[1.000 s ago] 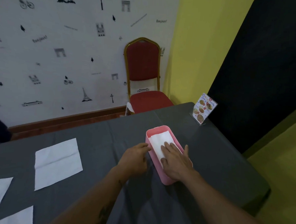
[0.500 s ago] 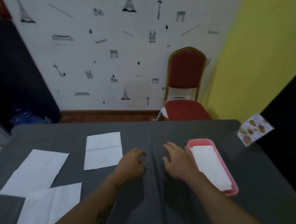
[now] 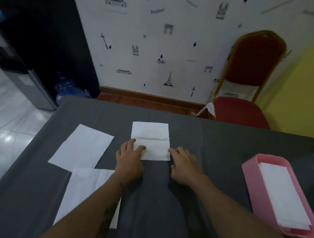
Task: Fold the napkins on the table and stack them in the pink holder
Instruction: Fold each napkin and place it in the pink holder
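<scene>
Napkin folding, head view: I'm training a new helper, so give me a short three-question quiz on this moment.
1. True or false: the pink holder already has folded napkins in it.
2. How many unfolded napkins lie on the table? A) one B) three C) five
3. Fill in: the left hand rests its fingers on the ______ napkin, and the right hand touches its edge.

Key: 1 true; 2 B, counting the far-left napkin and near-left napkin; 3 middle.

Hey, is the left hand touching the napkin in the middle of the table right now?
Touching. The head view shows the left hand with its fingertips lying on the near left corner of the middle napkin, overlapping the paper.
</scene>
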{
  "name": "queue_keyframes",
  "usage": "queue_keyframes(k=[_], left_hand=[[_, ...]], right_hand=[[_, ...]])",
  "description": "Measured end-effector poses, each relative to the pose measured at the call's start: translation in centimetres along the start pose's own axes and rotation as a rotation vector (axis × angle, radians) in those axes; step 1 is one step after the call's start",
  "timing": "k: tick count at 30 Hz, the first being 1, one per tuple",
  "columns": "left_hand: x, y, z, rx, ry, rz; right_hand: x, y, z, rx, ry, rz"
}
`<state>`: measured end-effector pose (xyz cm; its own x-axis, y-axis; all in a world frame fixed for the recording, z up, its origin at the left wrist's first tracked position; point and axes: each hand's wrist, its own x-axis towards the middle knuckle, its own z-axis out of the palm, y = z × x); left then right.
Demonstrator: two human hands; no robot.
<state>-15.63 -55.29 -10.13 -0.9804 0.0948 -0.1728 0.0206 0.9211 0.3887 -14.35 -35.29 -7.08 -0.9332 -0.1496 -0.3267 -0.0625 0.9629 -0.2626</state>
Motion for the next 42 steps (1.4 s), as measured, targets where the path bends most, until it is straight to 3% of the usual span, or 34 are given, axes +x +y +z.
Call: queue_keyframes(k=[15,25,30,34,38,42], left_hand=[[1.6,-3.0,1.0,-0.049,0.206,0.137],[1.6,-1.2,-1.1,-0.179,0.065,0.178],[1.7,-0.9,-2.4,-0.258,0.097,0.183],[2.1,-0.7,-2.4,-0.382,0.107,0.080],[1.9,-1.2,-1.2,-0.217,0.176,0.028],[0.2,-0.9,-0.4,-0.035,0.177,0.215]], right_hand=[[2.5,-1.3,2.2,0.051,0.119,0.016],[2.4,-1.5,2.1,0.051,0.278,-0.061],[2.3,-1.6,-0.3,0.158,0.335,-0.041],[2.4,-1.2,-1.1,0.246,0.360,0.015],[1.6,-1.2,-0.5,0.255,0.348,0.060],[0.7,-0.7,1.3,0.266,0.197,0.095]])
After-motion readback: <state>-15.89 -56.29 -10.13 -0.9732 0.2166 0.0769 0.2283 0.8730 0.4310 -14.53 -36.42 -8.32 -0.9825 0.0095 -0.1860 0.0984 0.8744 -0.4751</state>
